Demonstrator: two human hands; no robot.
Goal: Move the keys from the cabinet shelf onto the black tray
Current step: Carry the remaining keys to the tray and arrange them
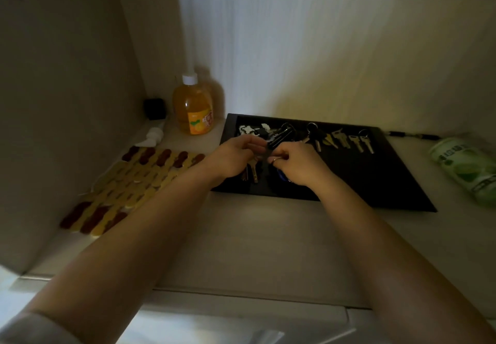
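A black tray (381, 182) lies on the pale cabinet shelf (255, 241), and both my hands are over its left part. My left hand (233, 158) pinches a bunch of keys (253, 173) whose brass blades hang below the fingers. My right hand (298, 163) grips the same bunch at a ring and a black clip (276, 141); a blue tag (281, 175) shows under it. Along the tray's far edge lie several loose silver keys (349, 139) and another bunch with white tags (248, 129).
An orange bottle (193, 107) with a white cap stands in the back left corner beside a small black box (155, 108). A yellow and brown mat (134, 185) covers the shelf's left side. A green packet (468, 169) lies at the right. A cable (413, 135) runs behind the tray.
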